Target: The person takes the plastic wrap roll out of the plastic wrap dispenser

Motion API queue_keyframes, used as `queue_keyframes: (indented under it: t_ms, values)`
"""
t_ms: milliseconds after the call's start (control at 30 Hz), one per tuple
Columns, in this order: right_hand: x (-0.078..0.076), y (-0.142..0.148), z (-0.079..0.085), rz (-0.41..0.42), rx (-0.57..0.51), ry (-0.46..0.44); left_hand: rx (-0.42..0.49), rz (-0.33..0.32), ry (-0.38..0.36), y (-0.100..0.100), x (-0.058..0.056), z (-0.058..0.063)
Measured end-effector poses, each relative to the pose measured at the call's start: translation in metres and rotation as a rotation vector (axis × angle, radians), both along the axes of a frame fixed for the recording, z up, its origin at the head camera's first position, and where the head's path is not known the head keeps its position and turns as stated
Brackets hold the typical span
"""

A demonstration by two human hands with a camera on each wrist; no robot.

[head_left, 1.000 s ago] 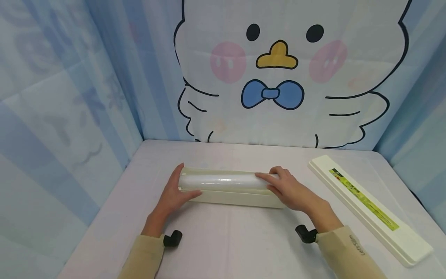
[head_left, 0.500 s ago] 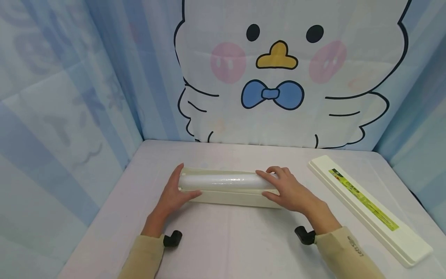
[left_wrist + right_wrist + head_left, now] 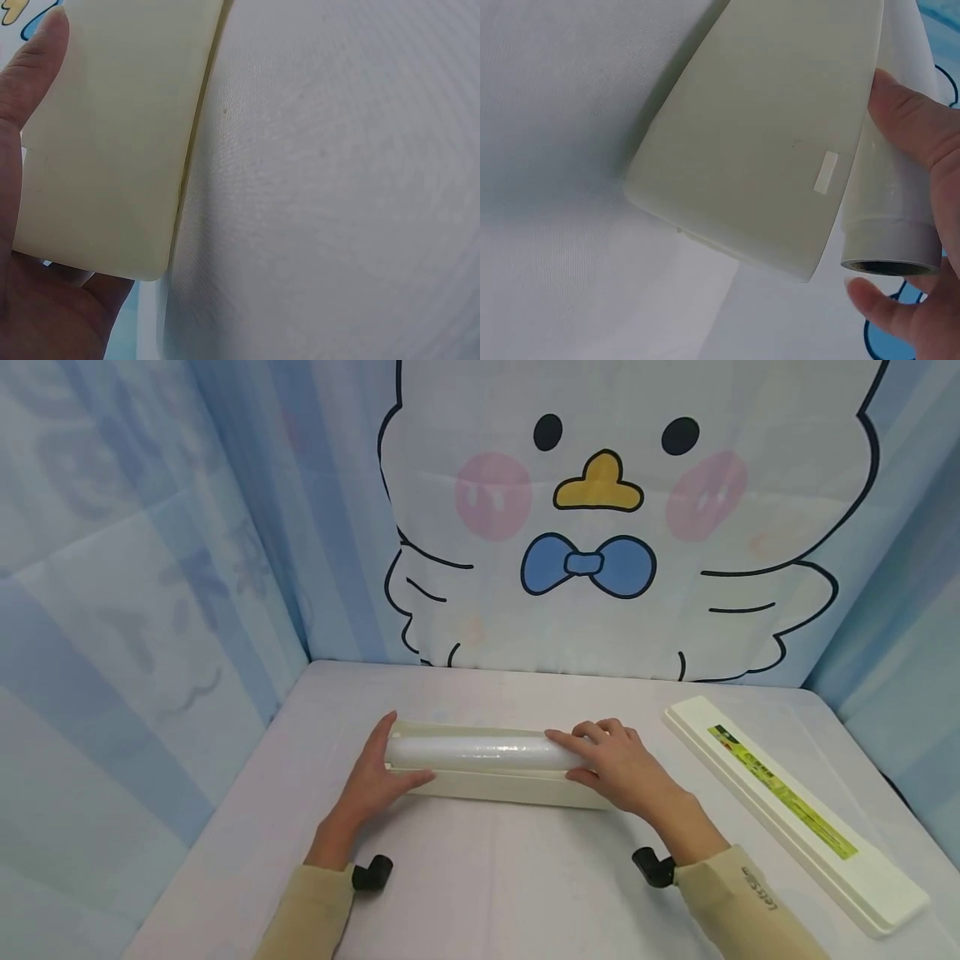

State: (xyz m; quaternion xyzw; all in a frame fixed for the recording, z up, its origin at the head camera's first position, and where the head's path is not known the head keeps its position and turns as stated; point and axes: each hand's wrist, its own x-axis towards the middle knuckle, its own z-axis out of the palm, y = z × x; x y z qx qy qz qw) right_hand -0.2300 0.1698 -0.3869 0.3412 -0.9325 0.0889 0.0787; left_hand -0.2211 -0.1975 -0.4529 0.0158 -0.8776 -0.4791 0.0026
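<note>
A long cream plastic box (image 3: 510, 791) lies on the table with a shiny white roll of cling film (image 3: 480, 750) along its top. My left hand (image 3: 371, 785) grips the box's left end, thumb over the front wall (image 3: 112, 157) and fingers at the end and behind. At the other end, my right hand (image 3: 621, 770) holds the roll, fingers over its top and thumb by the box's front rim. The right wrist view shows the roll's hollow end (image 3: 891, 244) standing above the box's edge. Inside the box is mostly hidden.
A long cream lid (image 3: 795, 814) with a green label lies diagonally on the right side of the white-covered table (image 3: 495, 877). Behind the table hangs a curtain (image 3: 592, 635) with a cartoon print, and blue curtains (image 3: 150, 610) flank it.
My right thumb has moved from the roll's front down to the box's front rim, and the right hand has shifted slightly left. My left hand and the box stay put.
</note>
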Motion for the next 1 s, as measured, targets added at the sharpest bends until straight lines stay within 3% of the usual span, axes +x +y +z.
queue_keyframes:
  t_ms: [133,533,700,1000]
  values:
    - [-0.0006,-0.0011,0.0012,0.012,0.040,0.033,-0.003,0.002,-0.003,-0.0001,0.0001,0.0010]
    - [-0.0014,-0.0053,0.0054,0.067,0.089,0.023,-0.008,-0.006,0.005,-0.0017,-0.0003,0.0009]
    - [-0.0016,-0.0040,0.0046,0.113,0.080,0.057,-0.009,-0.011,0.011,-0.0024,-0.0008,0.0009]
    - [-0.0028,-0.0018,0.0049,0.125,0.058,0.031,-0.007,-0.011,0.015,-0.0019,0.0007,0.0012]
